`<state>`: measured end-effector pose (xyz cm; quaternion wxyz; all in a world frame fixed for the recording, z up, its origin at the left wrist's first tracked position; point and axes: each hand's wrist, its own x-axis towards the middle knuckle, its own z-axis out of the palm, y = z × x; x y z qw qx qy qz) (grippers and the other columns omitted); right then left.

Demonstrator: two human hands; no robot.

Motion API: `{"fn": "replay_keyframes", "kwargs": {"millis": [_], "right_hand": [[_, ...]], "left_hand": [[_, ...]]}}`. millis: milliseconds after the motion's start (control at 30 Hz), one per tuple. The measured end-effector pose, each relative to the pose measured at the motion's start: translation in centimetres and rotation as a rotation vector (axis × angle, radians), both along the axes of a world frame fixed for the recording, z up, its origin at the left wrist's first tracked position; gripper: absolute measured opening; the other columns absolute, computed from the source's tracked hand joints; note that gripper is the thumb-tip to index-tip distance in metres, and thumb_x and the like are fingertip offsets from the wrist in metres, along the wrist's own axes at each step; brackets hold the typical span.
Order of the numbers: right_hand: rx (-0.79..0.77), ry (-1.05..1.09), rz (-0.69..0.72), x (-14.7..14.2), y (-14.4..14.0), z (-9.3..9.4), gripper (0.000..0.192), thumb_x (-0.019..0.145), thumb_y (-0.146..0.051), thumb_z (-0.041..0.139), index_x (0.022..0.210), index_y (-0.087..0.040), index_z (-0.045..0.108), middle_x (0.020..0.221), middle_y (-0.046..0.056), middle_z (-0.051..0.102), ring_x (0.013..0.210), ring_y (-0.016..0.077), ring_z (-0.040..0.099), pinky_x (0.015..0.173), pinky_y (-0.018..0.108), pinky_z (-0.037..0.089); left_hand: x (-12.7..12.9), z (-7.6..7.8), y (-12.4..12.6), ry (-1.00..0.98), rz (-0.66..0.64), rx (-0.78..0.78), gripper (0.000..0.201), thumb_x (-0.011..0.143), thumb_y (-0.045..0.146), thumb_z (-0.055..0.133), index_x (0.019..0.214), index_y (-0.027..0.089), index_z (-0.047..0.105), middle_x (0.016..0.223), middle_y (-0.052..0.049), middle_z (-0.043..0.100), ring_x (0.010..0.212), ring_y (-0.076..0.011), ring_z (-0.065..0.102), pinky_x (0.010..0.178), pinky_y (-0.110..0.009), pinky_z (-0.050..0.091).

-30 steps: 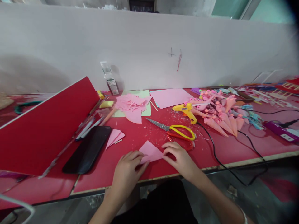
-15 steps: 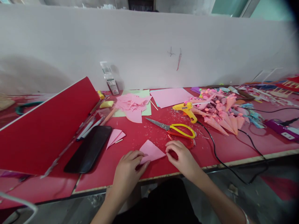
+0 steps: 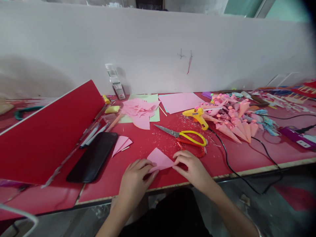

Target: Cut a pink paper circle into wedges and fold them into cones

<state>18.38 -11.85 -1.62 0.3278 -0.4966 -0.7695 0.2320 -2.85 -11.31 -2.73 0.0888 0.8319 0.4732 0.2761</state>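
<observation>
A pink piece of paper [image 3: 161,159], cut in a wedge shape, lies near the table's front edge between my hands. My left hand [image 3: 136,176] pinches its lower left edge between thumb and fingers. At its right corner, my right hand [image 3: 189,168] closes thumb and forefinger on the tip. Scissors [image 3: 189,135] with yellow and red handles rest just beyond, blades pointing left. To the left, a few pink paper wedges [image 3: 121,144] lie beside a short white stick [image 3: 125,148].
A black phone [image 3: 93,158] and an upright red board [image 3: 56,135] stand left. Behind are pink scraps [image 3: 139,108], pink sheets [image 3: 181,102] and a bottle [image 3: 116,84]. On the right are a yellow glue gun [image 3: 197,116], its black cord, pink paper cones [image 3: 238,126] and a purple power strip [image 3: 297,136].
My right hand has moved slightly left, and its thumb and forefinger have closed on the paper's right corner. My left hand keeps its pinch on the paper.
</observation>
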Motion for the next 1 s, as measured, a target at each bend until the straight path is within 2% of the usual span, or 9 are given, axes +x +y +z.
{"fn": "replay_keyframes", "kwargs": {"millis": [300, 500, 767, 1000], "right_hand": [[0.003, 0.019, -0.014, 0.2, -0.1, -0.1, 0.006, 0.078, -0.015, 0.055, 0.075, -0.019, 0.058, 0.088, 0.003, 0.059, 0.086, 0.015, 0.053, 0.08, 0.028, 0.041], [0.019, -0.036, -0.074, -0.7, 0.1, -0.2, 0.008, 0.078, -0.016, 0.054, 0.072, -0.019, 0.057, 0.084, 0.003, 0.056, 0.082, 0.0164, 0.052, 0.076, 0.029, 0.042], [0.068, -0.068, -0.133, -1.2, 0.0, -0.4, 0.009, 0.077, -0.017, 0.055, 0.068, -0.019, 0.054, 0.081, 0.003, 0.055, 0.079, 0.0166, 0.051, 0.073, 0.03, 0.043], [0.076, -0.05, -0.145, -1.0, 0.0, -0.7, 0.009, 0.076, -0.015, 0.055, 0.068, -0.018, 0.053, 0.086, 0.004, 0.056, 0.082, 0.017, 0.053, 0.076, 0.03, 0.044]], "left_hand": [[0.0, 0.1, 0.1, -0.029, 0.005, -0.023, 0.015, 0.078, 0.026, 0.051, 0.08, 0.019, 0.065, 0.082, -0.004, 0.064, 0.076, -0.0157, 0.058, 0.068, -0.027, 0.046], [0.2, 0.4, -0.1, -0.051, 0.096, -0.066, 0.019, 0.078, 0.029, 0.051, 0.066, 0.017, 0.06, 0.076, -0.005, 0.063, 0.071, -0.0149, 0.058, 0.063, -0.023, 0.045], [0.7, 0.6, -0.2, -0.015, 0.175, -0.137, 0.026, 0.078, 0.036, 0.049, 0.06, 0.017, 0.051, 0.067, -0.001, 0.054, 0.057, -0.0113, 0.051, 0.054, -0.021, 0.039], [0.8, 0.6, -0.1, -0.005, 0.182, -0.166, 0.026, 0.08, 0.033, 0.048, 0.059, 0.018, 0.047, 0.07, -0.001, 0.055, 0.061, -0.0116, 0.052, 0.057, -0.022, 0.038]]}}
